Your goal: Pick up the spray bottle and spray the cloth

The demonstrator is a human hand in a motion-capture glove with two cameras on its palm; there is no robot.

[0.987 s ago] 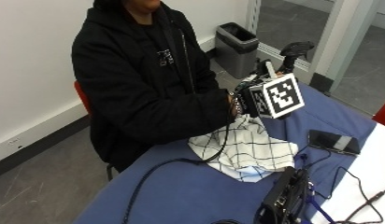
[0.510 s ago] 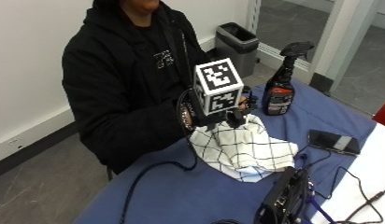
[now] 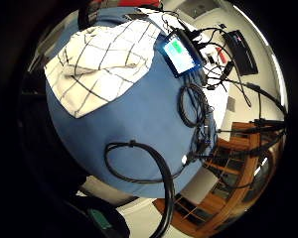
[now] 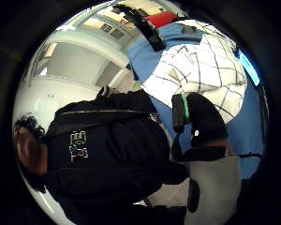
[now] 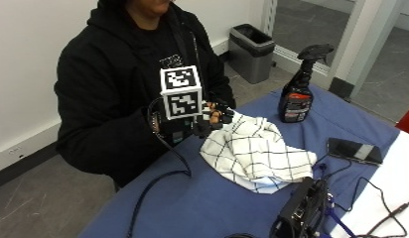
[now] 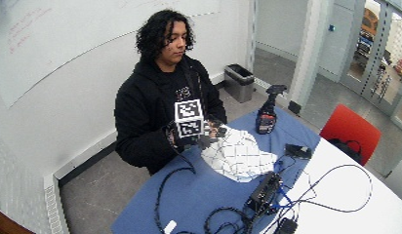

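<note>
Spray bottle [image 5: 298, 90] stands upright on blue table [image 5: 211, 198], long axis vertical, black trigger head pointing away from person. Checked cloth [image 5: 256, 151] crumpled nearby. Gloved right hand [image 5: 211, 116] at cloth's edge, fingers loosely curled, holding nothing.

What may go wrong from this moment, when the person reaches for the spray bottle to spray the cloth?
1. The spray bottle stands tall and narrow beyond the cloth; the gloved right hand, now near the cloth's edge, might knock it over while reaching.
2. A phone and a black device lie beside the cloth, so spray mist could wet them.
</note>
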